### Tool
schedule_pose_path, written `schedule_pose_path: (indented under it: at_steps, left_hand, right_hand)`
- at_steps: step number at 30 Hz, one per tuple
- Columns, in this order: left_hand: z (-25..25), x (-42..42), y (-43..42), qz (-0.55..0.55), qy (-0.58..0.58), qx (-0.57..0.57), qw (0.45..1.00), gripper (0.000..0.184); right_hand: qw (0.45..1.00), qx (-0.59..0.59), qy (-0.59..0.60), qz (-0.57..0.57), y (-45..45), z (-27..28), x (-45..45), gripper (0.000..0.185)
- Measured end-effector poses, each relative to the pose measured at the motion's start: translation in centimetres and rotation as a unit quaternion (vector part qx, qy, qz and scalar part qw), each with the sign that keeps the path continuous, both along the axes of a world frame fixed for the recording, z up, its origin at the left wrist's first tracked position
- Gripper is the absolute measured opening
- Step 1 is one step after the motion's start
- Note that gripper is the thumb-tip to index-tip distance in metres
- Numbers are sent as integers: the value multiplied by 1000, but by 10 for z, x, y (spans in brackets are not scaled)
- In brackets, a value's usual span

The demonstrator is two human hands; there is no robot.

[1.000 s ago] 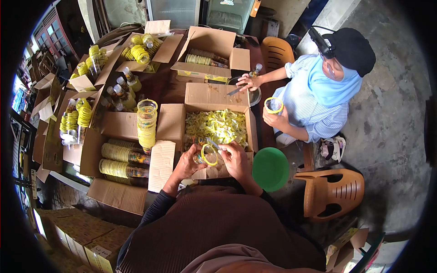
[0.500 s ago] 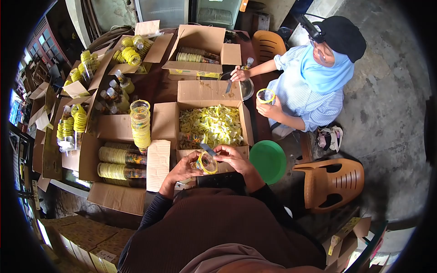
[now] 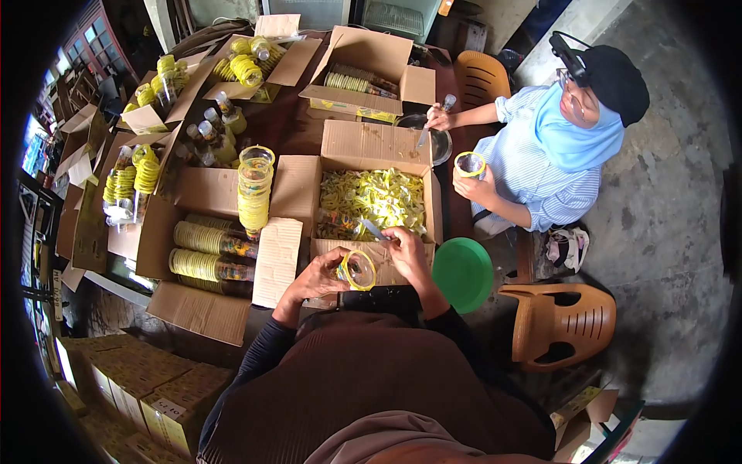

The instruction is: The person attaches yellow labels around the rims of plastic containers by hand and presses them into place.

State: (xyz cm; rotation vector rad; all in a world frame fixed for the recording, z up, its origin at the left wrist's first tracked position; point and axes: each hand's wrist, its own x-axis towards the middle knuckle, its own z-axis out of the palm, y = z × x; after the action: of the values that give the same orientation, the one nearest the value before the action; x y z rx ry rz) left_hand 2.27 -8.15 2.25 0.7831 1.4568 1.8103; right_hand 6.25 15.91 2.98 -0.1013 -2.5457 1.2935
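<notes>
My left hand (image 3: 319, 278) is closed around the side of a clear plastic cup (image 3: 359, 270) with a yellow rim, its mouth tilted up toward me. In my right hand (image 3: 405, 251) is a small knife (image 3: 373, 229) with a flat grey blade, pointing up and left, apart from the cup. Both hands are over the near edge of an open cardboard box (image 3: 435, 209) filled with yellow plastic strips (image 3: 379, 197). A tall stack of yellow-rimmed cups (image 3: 255, 189) stands left of that box.
Another carton (image 3: 174, 271) at left holds lying stacks of cups. Bottles (image 3: 209, 135) and further cartons are behind it. A green basin (image 3: 462, 274) and an orange chair (image 3: 564, 325) are to the right. Across sits a co-worker (image 3: 533, 155) with a cup and a knife.
My right hand has drawn the knife up and away from the cup rim. The co-worker's knife hand has lifted slightly. The whole view has shifted a little.
</notes>
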Motion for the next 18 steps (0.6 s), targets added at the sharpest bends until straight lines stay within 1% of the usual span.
schedule_pose_path:
  at_steps: [2, 3, 5, 6, 8, 10, 12, 13, 14, 16, 17, 18]
  left_hand:
    - [1, 1, 1, 29, 42, -4, 999, 60]
    - [0, 1, 1, 29, 43, -3, 999, 60]
    - [-6, 2, 3, 59, -2, -40, 997, 62]
    - [-6, 0, 4, 58, -3, -40, 998, 62]
    - [-5, -4, 7, 88, 30, -41, 995, 62]
    - [-10, -7, 8, 102, 38, -41, 993, 62]
    - [-9, -8, 9, 126, 33, -50, 990, 63]
    - [-5, -7, 12, 143, 28, -45, 988, 64]
    - [-5, -7, 13, 139, 29, -45, 989, 64]
    - [-8, -11, 15, 169, 79, -72, 980, 64]
    - [-8, -15, 17, 179, 131, -76, 972, 63]
    - [-5, -17, 20, 175, 134, -75, 973, 63]
  right_hand:
    - [997, 24, -74, 4, 11, -7, -5, 19]
    - [997, 24, -73, 5, 13, -9, -7, 19]
    - [995, 14, -95, 18, 17, -14, -11, 23]
    - [995, 14, -96, 16, 18, -18, -12, 23]
    - [998, 12, -69, 9, 17, -28, -16, 25]
    - [998, 26, -59, 12, 23, -52, -15, 26]
    - [997, 72, -20, 29, 28, -71, -12, 28]
    - [994, 97, -45, 25, 30, -74, -8, 26]
    - [994, 96, -45, 20, 31, -77, -2, 26]
    - [991, 122, -48, 16, 29, -71, 10, 24]
    - [980, 162, -113, 7, 29, -63, 20, 22]
    - [981, 162, -110, 2, 30, -60, 26, 22]
